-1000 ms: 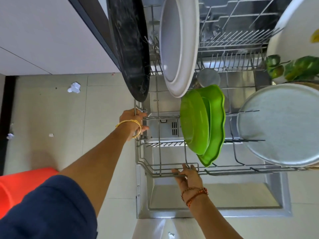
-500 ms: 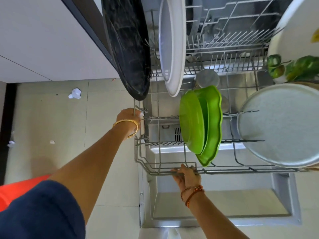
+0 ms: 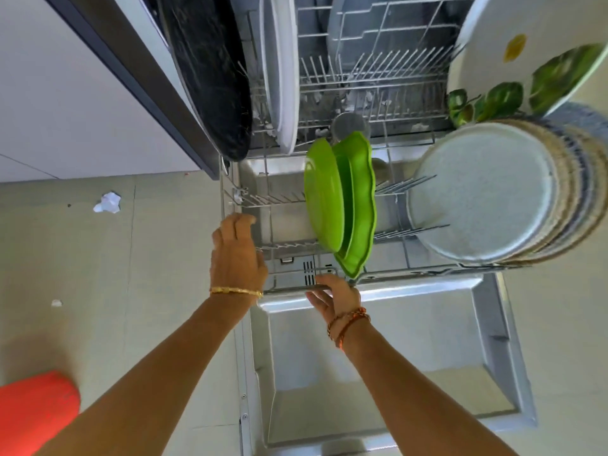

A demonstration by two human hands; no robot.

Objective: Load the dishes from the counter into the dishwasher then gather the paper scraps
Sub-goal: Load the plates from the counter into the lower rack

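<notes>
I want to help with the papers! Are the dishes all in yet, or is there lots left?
The dishes look loaded: the black plate, green plates and speckled plate stand in the lower rack. The counter is out of view, though. The left hand is by the rack's side and the right hand is on its front rail. Still left: the crumpled paper and a small scrap on the floor.

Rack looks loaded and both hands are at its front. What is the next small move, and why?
Probably push the lower rack into the dishwasher: the right hand rests on its front rail, the left hand is at its corner, plates stand in it, and paper scraps wait on the floor.
</notes>
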